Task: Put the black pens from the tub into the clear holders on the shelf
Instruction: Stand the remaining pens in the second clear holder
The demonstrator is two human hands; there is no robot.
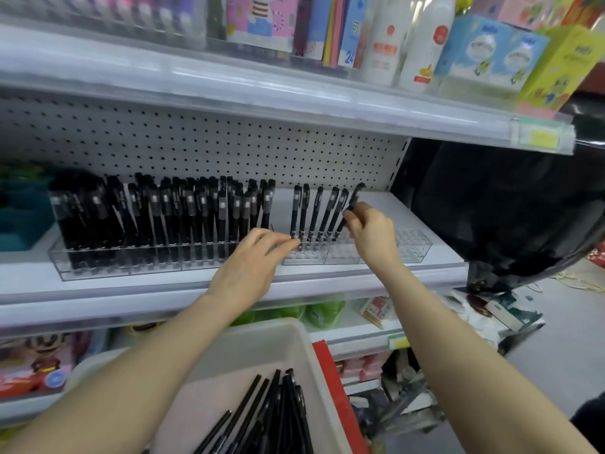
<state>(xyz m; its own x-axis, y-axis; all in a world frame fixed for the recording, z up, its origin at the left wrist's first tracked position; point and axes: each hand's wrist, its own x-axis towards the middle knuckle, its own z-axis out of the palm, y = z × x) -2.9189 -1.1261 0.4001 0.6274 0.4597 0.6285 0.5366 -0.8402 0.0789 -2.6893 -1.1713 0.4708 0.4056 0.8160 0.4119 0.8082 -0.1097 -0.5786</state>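
A pale tub [304, 348] below me holds several loose black pens [262, 417]. On the white shelf [203, 283] a long clear holder [98, 260] is packed with upright black pens [170, 211]. To its right a second clear holder [409, 247] has several pens [314, 211] standing at its left end. My right hand [370, 231] pinches one slanted black pen [353, 199] over that holder. My left hand [258, 257] reaches forward, fingertips at the foot of the leftmost pen in the second holder.
A pegboard [196, 149] backs the shelf. The upper shelf [294, 90] carries bottles and coloured boxes. A teal bin [19, 217] sits at the far left. A black bag [510, 208] hangs to the right. A red edge [330, 371] runs beside the tub.
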